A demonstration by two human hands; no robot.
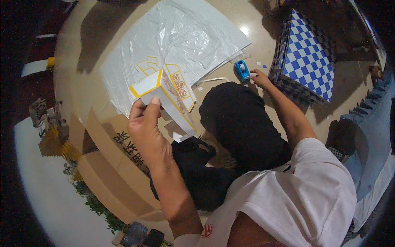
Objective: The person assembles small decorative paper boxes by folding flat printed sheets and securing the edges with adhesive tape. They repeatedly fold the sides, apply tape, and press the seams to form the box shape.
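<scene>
White shirt (300, 193), sleeve and shoulder, nearest my camera, filling the near right of my view. Just beyond it I log the wearer's black-clothed knee (242, 123), bent up between the two forearms.

Left hand (146, 123): thumb pressed toward the curled fingers, pinching a folded white card (173, 107) by its near-left part. Card is held up left of the knee, its edges yellow, brown print on its far-right face. Just beyond it I note a flat printed card (180, 84) with a yellow border, partly hidden by the held one.

Right hand (259, 78): stretched to the far right, fingertips drawn together at a pale sliver beside a blue tape dispenser (242, 71). I cannot tell whether the sliver is tape, nor whether the fingers touch the dispenser.

Far centre: white sheets (177, 33) under crinkled clear film, spread over the tan floor (247, 16); the dispenser stands just off their right edge. Far right: a stack of blue-and-white checkered pieces (308, 57). Near left: a brown cardboard box (111, 181), some greenery (98, 210) along its left side.
</scene>
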